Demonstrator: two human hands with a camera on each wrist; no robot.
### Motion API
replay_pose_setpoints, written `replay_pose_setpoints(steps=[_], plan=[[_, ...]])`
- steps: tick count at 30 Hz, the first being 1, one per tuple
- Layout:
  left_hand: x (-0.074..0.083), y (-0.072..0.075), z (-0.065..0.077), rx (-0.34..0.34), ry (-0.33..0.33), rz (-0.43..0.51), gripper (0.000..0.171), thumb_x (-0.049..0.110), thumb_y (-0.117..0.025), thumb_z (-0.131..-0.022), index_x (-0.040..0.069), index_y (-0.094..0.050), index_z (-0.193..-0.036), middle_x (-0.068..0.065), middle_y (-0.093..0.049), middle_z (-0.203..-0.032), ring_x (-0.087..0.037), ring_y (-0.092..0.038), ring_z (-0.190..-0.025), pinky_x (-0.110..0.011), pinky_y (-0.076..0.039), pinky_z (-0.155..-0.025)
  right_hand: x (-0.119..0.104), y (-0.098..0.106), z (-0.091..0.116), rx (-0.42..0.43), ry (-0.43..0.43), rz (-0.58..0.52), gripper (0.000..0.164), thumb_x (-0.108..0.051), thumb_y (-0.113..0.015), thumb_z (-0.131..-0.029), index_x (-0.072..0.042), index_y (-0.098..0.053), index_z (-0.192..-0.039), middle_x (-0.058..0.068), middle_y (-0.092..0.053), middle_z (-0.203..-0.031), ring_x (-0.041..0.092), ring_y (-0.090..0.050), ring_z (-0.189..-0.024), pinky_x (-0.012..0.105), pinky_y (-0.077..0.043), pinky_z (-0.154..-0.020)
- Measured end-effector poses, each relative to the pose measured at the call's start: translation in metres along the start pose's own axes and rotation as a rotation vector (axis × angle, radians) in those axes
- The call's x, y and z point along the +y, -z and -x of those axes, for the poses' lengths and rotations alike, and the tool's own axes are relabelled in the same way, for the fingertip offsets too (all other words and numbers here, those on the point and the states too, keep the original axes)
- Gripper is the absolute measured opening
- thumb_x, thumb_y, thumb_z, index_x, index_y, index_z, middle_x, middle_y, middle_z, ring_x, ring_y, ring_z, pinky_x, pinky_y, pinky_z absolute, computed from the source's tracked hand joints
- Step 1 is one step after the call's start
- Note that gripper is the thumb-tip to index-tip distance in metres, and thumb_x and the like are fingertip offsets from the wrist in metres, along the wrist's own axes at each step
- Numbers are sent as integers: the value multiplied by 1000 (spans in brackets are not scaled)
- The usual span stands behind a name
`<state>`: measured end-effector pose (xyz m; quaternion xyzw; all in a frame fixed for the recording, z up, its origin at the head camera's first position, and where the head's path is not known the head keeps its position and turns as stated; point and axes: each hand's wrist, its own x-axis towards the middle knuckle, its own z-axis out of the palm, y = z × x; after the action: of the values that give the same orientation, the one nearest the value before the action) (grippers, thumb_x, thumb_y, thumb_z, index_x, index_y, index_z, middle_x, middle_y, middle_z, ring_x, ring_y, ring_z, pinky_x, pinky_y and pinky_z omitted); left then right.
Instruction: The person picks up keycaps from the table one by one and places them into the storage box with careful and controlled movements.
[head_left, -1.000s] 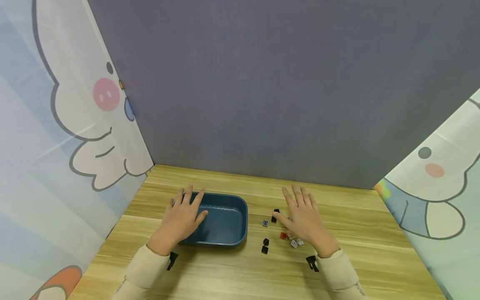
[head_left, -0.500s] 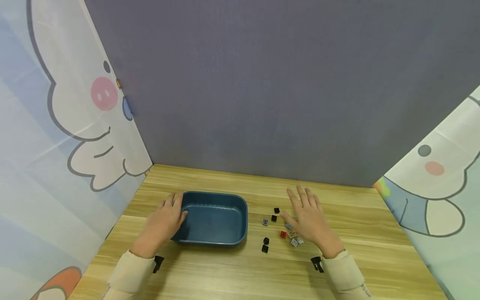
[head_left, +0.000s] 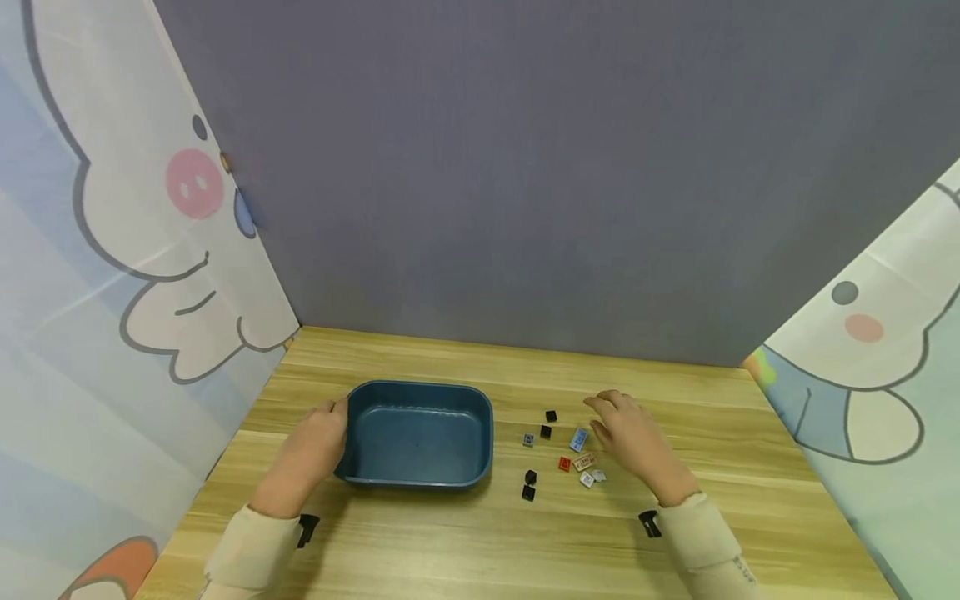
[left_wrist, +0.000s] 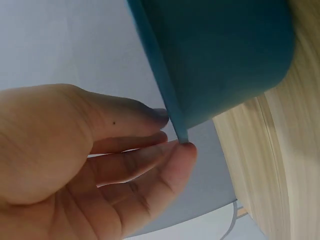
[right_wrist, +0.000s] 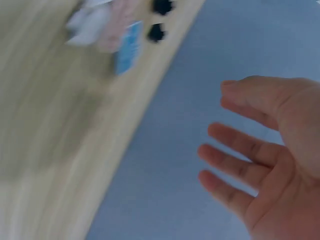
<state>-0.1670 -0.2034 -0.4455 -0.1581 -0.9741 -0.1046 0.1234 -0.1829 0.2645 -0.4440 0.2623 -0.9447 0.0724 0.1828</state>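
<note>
A dark blue rectangular tray stands on the wooden table, left of centre in the head view. At its left side my left hand pinches the rim; the left wrist view shows the thumb and fingertips at the tray's edge. Over the right of the table, my right hand holds nothing, its fingers loosely bent and apart from the thumb. Just left of it lies a small blue block. Near that are a red block, a beige printed block and a white block.
Several small black pieces and a greyish block lie between the tray and the other blocks. A grey panel rises behind the table. Cartoon-printed curtains hang at both sides.
My left hand has moved left from above the tray to its left rim and grips it. My right hand has shifted right, its fingers bending, uncovering the blue block.
</note>
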Motion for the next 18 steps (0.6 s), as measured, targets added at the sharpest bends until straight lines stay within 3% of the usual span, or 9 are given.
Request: replay_pose_setpoints(steps=[10, 18], plan=[[-4, -3, -3, 25, -9, 32, 23, -18, -65, -79, -20, -62, -101, -28, -60, -88, -43, -64, -77, -47, -56, -65, 22, -23, 6, -84, 45, -55, 33, 4, -83, -78, -1, -73, -109, 10, -67, -103, 26, -65, -88, 37, -57, -71], [-6, -3, -4, 25, -20, 22, 21, -17, -66, -78, -18, -64, -98, -27, -60, -85, -41, -64, -74, -47, -56, -64, 32, -40, 5, -140, 131, -154, 35, 4, -82, -78, 0, -71, -111, 11, -68, -102, 23, -67, -88, 34, -58, -74]])
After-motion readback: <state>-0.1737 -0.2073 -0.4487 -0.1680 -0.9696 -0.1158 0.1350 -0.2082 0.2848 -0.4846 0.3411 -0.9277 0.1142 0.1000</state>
